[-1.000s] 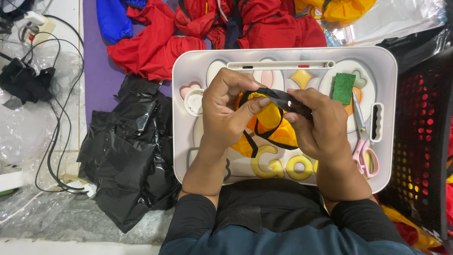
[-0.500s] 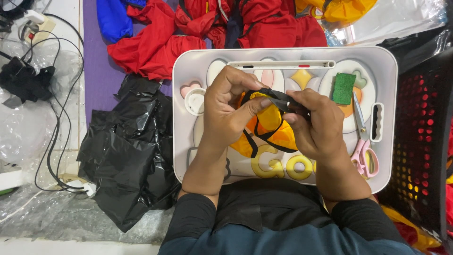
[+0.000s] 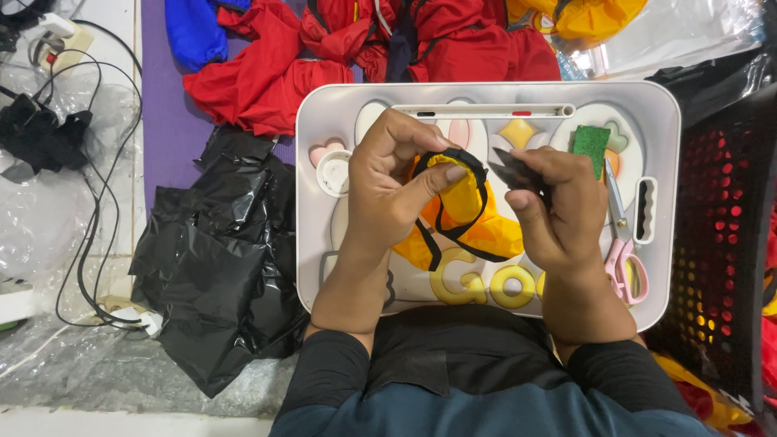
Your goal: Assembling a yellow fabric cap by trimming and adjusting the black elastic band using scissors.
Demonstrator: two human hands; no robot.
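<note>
we work a yellow pouch (image 3: pixel 465 212) over the white tray (image 3: pixel 688 121).

our left hand (image 3: pixel 388 190) has its grip clenched on the pouch's top edge and black strap (image 3: pixel 453 235), thumb pressed on the yellow cloth; our right hand (image 3: pixel 558 206) has its grip pinched on the strap's black end piece (image 3: pixel 511 168). the pouch sits above the tray's middle. pink scissors (image 3: pixel 622 259) and a green sponge (image 3: pixel 592 144) lie by the tray's right side, black bags (image 3: pixel 218 267) left of the tray, red cloth (image 3: pixel 324 57) beyond it.

Head camera, steeply downward, close above tray (image 3: pixel 324 121)
</note>
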